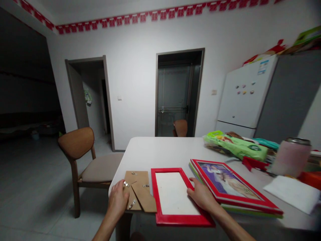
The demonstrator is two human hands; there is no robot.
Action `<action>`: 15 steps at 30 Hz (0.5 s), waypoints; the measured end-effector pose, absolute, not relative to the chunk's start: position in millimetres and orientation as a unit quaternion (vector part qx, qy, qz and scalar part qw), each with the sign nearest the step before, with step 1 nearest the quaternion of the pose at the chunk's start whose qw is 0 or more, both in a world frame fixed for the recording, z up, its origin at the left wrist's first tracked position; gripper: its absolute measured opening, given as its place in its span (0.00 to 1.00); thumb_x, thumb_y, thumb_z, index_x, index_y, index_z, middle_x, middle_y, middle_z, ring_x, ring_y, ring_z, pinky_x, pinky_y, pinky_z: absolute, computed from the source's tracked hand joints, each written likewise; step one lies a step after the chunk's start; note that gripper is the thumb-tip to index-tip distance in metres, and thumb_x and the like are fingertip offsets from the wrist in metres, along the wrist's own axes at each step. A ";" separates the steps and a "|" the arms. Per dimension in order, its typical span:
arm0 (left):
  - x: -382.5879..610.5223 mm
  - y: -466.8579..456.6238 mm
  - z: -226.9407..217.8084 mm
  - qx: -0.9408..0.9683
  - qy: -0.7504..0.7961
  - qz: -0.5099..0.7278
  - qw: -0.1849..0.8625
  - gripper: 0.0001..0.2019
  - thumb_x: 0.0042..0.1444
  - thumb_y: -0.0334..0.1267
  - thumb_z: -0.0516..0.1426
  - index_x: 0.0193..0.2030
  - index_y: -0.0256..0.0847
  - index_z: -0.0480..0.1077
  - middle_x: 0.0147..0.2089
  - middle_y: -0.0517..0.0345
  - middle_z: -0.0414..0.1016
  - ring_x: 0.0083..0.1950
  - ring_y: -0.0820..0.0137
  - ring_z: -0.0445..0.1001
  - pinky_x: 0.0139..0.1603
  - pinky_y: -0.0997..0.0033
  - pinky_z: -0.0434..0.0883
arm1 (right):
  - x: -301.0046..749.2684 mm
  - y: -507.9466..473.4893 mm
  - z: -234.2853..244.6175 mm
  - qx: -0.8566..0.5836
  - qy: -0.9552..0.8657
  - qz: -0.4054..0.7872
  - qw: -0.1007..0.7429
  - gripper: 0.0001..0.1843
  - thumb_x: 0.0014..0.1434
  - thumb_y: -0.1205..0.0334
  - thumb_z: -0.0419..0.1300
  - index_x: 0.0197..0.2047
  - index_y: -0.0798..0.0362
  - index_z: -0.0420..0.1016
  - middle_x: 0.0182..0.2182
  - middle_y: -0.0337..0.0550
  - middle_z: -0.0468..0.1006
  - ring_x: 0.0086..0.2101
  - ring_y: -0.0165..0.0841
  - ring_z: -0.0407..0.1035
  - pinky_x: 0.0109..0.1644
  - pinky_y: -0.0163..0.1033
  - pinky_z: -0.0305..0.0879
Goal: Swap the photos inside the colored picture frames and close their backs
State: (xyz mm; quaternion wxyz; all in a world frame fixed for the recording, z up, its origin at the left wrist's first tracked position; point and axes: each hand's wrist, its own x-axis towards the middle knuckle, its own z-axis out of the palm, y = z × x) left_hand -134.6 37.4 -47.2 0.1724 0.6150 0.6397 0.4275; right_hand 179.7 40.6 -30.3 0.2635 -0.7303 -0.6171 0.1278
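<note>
My left hand is closed at the left edge of a brown picture frame backing board, which has metal clips and a folded stand flap. The board lies at the table's front left, its right side against a red picture frame. Inside that frame's border a plain white panel shows. My right hand grips the frame's right side, thumb and fingers bent around the rim. Right of it lies a red-framed photo on top of a green-edged frame.
The white table carries a green packet, a pink jar, a red object and white paper on the right. A wooden chair stands at the left. Behind are two doorways and a white fridge.
</note>
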 end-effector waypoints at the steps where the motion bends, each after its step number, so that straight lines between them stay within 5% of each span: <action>1: -126.6 33.7 -44.9 0.624 0.636 0.424 0.161 0.20 0.43 0.27 0.51 0.47 0.34 0.61 0.49 0.48 0.64 0.54 0.64 0.59 0.56 0.65 0.52 | 180.5 39.8 -27.1 -0.720 -0.596 0.196 0.298 0.30 0.45 0.66 0.48 0.53 0.65 0.56 0.30 0.53 0.75 0.30 0.38 0.70 0.32 0.38 0.61; 4: -87.1 18.1 -34.5 0.674 0.591 0.418 0.145 0.20 0.46 0.30 0.49 0.49 0.36 0.59 0.50 0.50 0.64 0.53 0.66 0.59 0.55 0.64 0.54 | 178.7 32.2 -13.5 -0.625 -0.528 0.421 0.393 0.35 0.47 0.64 0.44 0.59 0.61 0.42 0.28 0.47 0.76 0.26 0.34 0.71 0.28 0.36 0.63; 8: -18.8 -6.5 -16.0 0.774 0.456 0.397 0.188 0.24 0.46 0.37 0.54 0.52 0.37 0.57 0.57 0.49 0.56 0.58 0.63 0.53 0.57 0.62 0.53 | 165.7 17.5 9.8 -0.537 -0.497 0.502 0.461 0.39 0.47 0.64 0.46 0.60 0.57 0.31 0.28 0.44 0.75 0.25 0.32 0.71 0.29 0.36 0.65; 15: 16.5 -14.9 15.2 0.827 0.380 0.403 0.100 0.23 0.43 0.24 0.48 0.49 0.38 0.60 0.46 0.52 0.66 0.48 0.66 0.62 0.51 0.66 0.61 | 159.4 18.2 16.6 -0.520 -0.509 0.475 0.495 0.40 0.44 0.63 0.56 0.59 0.57 0.43 0.16 0.31 0.67 0.19 0.27 0.65 0.24 0.32 0.61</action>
